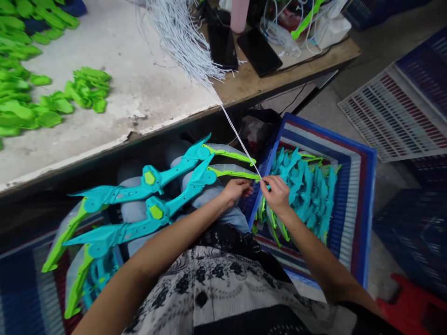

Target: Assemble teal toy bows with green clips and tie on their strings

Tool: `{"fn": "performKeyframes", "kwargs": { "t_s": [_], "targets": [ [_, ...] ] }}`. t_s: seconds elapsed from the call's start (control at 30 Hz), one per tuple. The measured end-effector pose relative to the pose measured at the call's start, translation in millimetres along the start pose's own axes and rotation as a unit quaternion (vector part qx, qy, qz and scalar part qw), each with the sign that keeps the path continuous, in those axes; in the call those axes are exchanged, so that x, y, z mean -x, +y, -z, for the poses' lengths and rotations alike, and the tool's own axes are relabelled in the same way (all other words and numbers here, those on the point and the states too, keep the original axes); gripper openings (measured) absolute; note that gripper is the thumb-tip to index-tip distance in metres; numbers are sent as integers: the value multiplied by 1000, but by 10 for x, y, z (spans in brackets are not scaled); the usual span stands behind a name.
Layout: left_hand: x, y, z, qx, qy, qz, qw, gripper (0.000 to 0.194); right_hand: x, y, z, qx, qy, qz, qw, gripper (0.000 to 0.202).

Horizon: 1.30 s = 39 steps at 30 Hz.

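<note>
Two turquoise toy bows with lime-green tips lie across my lap, the far bow [122, 194] behind the near bow [134, 231]. My right hand [277, 191] pinches the end of thin white strings [237, 135], which stretch taut down from a large bundle of white strings [185, 42] on the table. Just left of it, my left hand [237, 190] has its fingers curled below the green tip of the near bow; whether it holds anything is hidden.
Green plastic pieces [21, 93] cover the left of the table [139, 88]. Two dark phones [260, 51] lie near its edge. At my right stands a blue crate [365, 209] with many turquoise bows [303, 186]; another crate [21, 288] is at lower left.
</note>
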<state>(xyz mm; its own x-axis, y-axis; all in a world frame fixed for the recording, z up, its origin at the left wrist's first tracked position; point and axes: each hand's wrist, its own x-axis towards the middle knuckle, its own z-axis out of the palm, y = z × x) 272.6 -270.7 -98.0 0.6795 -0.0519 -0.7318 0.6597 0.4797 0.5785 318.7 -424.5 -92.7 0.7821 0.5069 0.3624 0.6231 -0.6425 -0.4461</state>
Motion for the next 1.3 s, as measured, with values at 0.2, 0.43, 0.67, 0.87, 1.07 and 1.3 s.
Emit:
{"fn": "performKeyframes", "kwargs": {
  "t_s": [0.2, 0.43, 0.67, 0.87, 1.07, 1.3],
  "targets": [
    [-67, 9, -36, 15, -23, 5, 1000, 15, -22, -1, 58, -3, 1, 9, 1000, 13],
    [-95, 22, -32, 0, -42, -14, 999, 16, -45, -1, 95, 20, -16, 8, 1000, 14],
    [-123, -1, -10, 1, -53, -16, 998, 9, -36, -6, 27, -26, 6, -49, 998, 12],
    [-131, -8, -13, 6, -56, -17, 998, 8, -29, 0, 53, -17, -2, -33, 999, 12],
    [-150, -24, -6, 3, -64, -21, 998, 7, -12, 13, 81, -13, -17, -44, 999, 13],
    [-184, -63, 11, -5, -87, -33, 996, 7, 7, 20, -26, -40, -31, -41, 998, 13]
  ]
}}
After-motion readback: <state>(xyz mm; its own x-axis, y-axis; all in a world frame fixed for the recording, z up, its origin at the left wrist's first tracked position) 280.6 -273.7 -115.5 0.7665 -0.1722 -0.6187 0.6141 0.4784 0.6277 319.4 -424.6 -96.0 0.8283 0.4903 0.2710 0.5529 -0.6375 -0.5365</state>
